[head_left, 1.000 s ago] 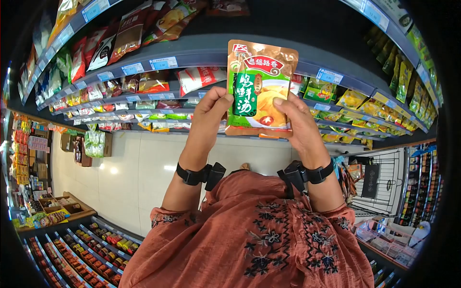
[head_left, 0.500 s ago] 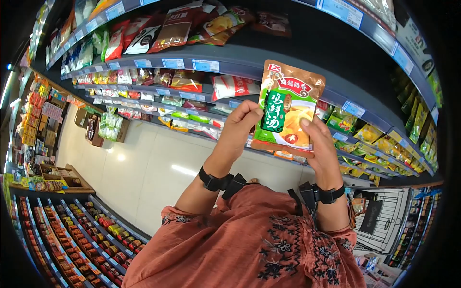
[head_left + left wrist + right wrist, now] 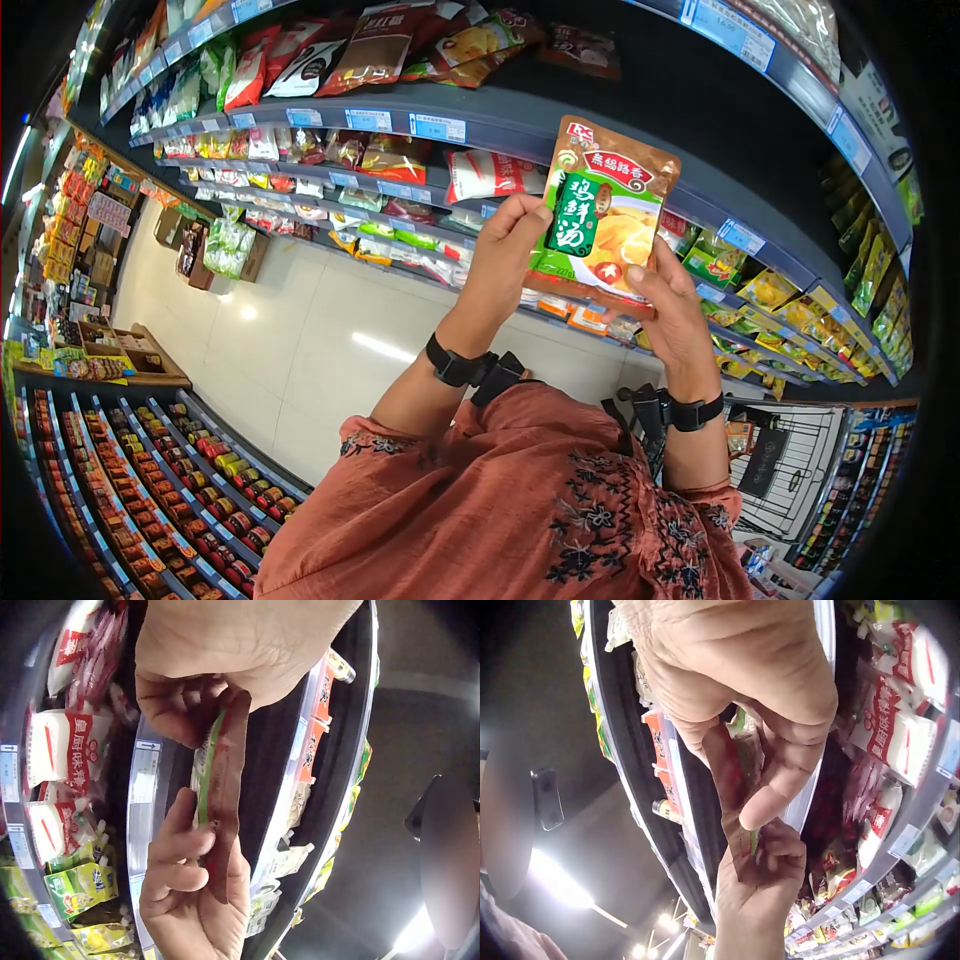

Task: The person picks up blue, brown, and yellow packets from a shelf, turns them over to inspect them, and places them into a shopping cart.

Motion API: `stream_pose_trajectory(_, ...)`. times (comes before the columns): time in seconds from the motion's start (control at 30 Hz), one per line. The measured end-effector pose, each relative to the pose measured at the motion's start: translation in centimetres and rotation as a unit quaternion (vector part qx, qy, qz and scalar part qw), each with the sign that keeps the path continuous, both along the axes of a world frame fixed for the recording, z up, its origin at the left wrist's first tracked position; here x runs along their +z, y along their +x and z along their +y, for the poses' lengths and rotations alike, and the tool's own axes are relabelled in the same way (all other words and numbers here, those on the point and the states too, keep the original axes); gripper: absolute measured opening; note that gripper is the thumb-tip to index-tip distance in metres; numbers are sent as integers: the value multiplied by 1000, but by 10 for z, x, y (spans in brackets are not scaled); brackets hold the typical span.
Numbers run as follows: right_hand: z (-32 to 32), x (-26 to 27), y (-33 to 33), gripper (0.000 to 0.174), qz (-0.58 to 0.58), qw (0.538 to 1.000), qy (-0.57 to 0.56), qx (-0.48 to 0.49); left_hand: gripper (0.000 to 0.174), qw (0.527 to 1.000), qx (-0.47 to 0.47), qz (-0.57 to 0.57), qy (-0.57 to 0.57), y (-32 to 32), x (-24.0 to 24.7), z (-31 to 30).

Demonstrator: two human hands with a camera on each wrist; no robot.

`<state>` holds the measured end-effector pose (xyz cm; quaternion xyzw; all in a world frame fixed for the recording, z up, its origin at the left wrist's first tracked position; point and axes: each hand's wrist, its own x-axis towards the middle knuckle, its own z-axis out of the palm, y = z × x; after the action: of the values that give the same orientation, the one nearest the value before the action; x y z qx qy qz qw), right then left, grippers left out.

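Observation:
A brown, green and white pouch (image 3: 603, 222) with a picture of soup on its front is held up between both hands, slightly tilted. The left hand (image 3: 508, 250) pinches its left edge with thumb and fingers. At the lower right corner the right hand (image 3: 678, 310) grips it, thumb on the front. The left wrist view shows the pouch (image 3: 225, 802) edge-on, the left hand (image 3: 232, 656) at one side and the right hand (image 3: 191, 892) at the other. In the right wrist view the right hand (image 3: 742, 682) is nearest, with the pouch (image 3: 731, 776) below it.
Shelves (image 3: 480, 125) of bagged goods with price tags curve across in front. A shopping cart (image 3: 795, 465) stands at the right. Rows of jars (image 3: 215, 470) fill a rack at the lower left. Boxes holding packets (image 3: 228, 248) sit on the tiled floor (image 3: 290, 340).
The head view has turned, so the pouch and hands appear farther right and lower. The pouch has gone from nearly upright to tilted in the picture. Both hands keep hold of it.

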<state>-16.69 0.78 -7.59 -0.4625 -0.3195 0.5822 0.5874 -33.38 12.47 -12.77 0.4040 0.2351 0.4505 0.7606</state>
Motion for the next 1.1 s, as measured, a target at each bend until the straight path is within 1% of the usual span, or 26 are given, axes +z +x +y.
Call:
stream_pose_trajectory(0.13,2,-1,3,52,-4,1000,11,-21,10,1000,-14,0,-5,5,-6,2)
stream_pose_trajectory(0.27,3,0,2,49,-10,999,21,-46,16,998,-31,44,-18,4,-1,3)
stream_pose_trajectory(0.4,6,3,0,49,-26,998,28,-58,20,998,-51,36,16,2,-3,3)
stream_pose_trajectory(0.53,10,4,-1,49,-42,997,39,-52,22,996,-54,54,40,-4,-4,2)
stream_pose_trajectory(0.63,17,5,-5,48,-48,997,38,-55,24,993,-98,72,14,-16,1,3)
stream_pose_trajectory(0.83,27,7,-15,48,-52,997,49,-35,38,993,-83,80,33,-25,5,0)
stream_pose_trajectory(0.93,31,6,-19,48,-45,998,47,-25,40,992,-82,91,35,-29,7,0)
stream_pose_trajectory(1.1,35,6,-22,46,-43,998,46,-10,38,993,-73,84,32,-33,6,1)
